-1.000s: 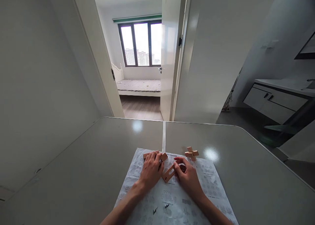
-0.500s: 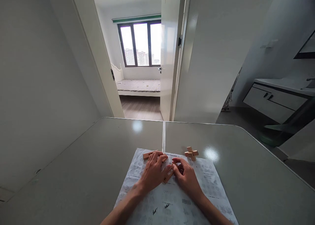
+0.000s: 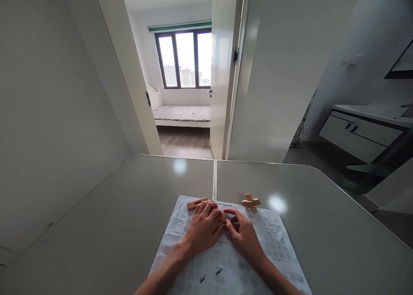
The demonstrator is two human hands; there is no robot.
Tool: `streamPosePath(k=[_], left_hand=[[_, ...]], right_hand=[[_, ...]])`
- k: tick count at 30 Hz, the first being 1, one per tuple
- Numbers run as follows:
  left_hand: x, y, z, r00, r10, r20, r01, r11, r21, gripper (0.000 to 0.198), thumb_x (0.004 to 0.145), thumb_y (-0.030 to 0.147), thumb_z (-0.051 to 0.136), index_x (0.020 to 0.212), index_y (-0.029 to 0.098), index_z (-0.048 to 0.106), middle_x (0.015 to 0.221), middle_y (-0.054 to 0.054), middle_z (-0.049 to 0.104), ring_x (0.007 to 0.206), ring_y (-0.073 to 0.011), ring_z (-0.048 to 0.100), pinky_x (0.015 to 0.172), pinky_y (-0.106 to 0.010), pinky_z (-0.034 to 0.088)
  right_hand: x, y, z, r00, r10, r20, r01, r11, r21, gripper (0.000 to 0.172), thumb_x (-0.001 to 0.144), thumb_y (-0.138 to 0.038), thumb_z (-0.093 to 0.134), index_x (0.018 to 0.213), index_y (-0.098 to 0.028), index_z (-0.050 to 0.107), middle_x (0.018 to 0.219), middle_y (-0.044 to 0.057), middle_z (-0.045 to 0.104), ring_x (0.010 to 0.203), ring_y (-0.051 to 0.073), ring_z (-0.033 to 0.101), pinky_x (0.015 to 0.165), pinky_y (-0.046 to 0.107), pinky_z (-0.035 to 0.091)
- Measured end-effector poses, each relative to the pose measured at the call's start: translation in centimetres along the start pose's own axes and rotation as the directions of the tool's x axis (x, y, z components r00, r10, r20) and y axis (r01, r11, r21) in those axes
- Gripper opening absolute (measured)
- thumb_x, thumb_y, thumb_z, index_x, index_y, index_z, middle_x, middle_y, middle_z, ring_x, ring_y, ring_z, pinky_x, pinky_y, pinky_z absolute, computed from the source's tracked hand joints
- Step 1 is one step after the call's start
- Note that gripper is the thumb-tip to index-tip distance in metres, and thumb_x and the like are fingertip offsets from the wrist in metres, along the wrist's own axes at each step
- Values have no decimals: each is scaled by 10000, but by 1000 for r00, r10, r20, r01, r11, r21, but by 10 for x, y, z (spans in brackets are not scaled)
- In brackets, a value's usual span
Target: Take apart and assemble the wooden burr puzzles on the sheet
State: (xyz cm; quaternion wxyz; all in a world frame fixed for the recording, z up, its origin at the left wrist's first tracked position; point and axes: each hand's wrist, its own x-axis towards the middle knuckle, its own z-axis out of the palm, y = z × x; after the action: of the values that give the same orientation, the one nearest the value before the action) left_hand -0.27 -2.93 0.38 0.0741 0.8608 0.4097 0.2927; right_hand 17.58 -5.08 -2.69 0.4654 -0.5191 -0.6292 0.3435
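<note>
Over the upper middle of a printed paper sheet (image 3: 226,265), my left hand (image 3: 204,227) is curled round a notched wooden puzzle piece (image 3: 222,218), mostly hidden by the fingers. My right hand (image 3: 244,234) meets it from the right, thumb and fingertips closed at the piece's right end. Just beyond the left fingers lies a slotted wooden bar (image 3: 192,204) at the sheet's top edge. Crossed wooden pieces (image 3: 251,203) stand joined at the sheet's top right, apart from both hands.
The sheet lies on a glossy grey table (image 3: 112,226) with a pale seam (image 3: 215,178) running away from me. Beyond the far edge is a doorway with an open door (image 3: 222,79), a bed (image 3: 182,113) and a window. A washbasin cabinet (image 3: 358,133) stands at the right.
The wooden piece has turned and risen between my hands; its lower end no longer points down towards me. My left fingers have curled in more. The slotted bar and crossed pieces stay put.
</note>
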Motion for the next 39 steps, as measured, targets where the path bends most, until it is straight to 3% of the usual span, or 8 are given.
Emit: streamPosePath(k=[9, 19, 22, 26, 29, 34, 39], left_hand=[[1, -1, 0, 996, -77, -48, 79, 996, 29, 194, 846, 243, 725, 1019, 250, 637, 1174, -63, 651, 1144, -286, 597, 1021, -488, 499], [3, -6, 2, 982, -167, -84, 172, 983, 63, 147, 962, 174, 555, 1045, 257, 644, 1118, -47, 673, 1119, -255, 600, 1004, -452, 492], [2, -9, 3, 979, -174, -106, 183, 980, 78, 211, 980, 129, 504, 1058, 259, 650, 1123, -50, 678, 1112, -251, 608, 1005, -456, 489], [0, -17, 7, 983, -157, -99, 167, 980, 104, 418, 868, -46, 468, 1114, 241, 646, 1172, -72, 679, 1151, -264, 607, 1010, -473, 492], [-1, -17, 6, 987, -117, -112, 126, 989, 76, 412, 866, -41, 467, 1104, 244, 647, 1159, -69, 678, 1152, -264, 612, 1012, -463, 500], [-3, -3, 3, 998, 55, 23, -55, 998, -14, 247, 935, 103, 514, 1099, 248, 628, 1092, -59, 680, 1004, -230, 670, 906, -371, 555], [-7, 5, 3, 972, 144, 185, -139, 990, -39, 322, 905, 102, 525, 1189, 233, 600, 1074, -51, 720, 894, -212, 711, 796, -324, 564]], right_hand=[[-1, 0, 1, 1000, -9, -17, 9, 1000, -4, 302, 933, -320, 536, 1181, -209, 668, 1048, 94, 759, 852, 253, 732, 717, 350, 601], [-2, -2, -1, 1000, 6, 4, -6, 999, -34, 278, 951, -326, 520, 1171, -211, 646, 1061, 92, 735, 854, 250, 707, 714, 347, 568], [-2, -3, -1, 1000, 2, 2, -2, 1000, -24, 264, 949, -327, 528, 1154, -217, 652, 1083, 90, 736, 858, 252, 709, 714, 347, 570], [-2, -2, 0, 1000, -1, -1, 1, 1000, -23, 237, 949, -322, 531, 1119, -216, 658, 1085, 91, 732, 864, 254, 711, 722, 349, 574], [-1, -1, 0, 1000, -7, 7, 8, 1000, -30, 216, 956, -312, 527, 1099, -213, 654, 1081, 91, 726, 889, 254, 710, 758, 355, 577], [-2, -3, 0, 999, -31, 14, 31, 999, -16, 178, 946, -289, 546, 1058, -213, 662, 1043, 85, 736, 876, 247, 713, 775, 347, 574], [-1, -6, 0, 998, -50, 28, 51, 999, -18, 159, 916, -246, 543, 989, -215, 681, 962, 68, 746, 839, 236, 709, 752, 322, 564]])
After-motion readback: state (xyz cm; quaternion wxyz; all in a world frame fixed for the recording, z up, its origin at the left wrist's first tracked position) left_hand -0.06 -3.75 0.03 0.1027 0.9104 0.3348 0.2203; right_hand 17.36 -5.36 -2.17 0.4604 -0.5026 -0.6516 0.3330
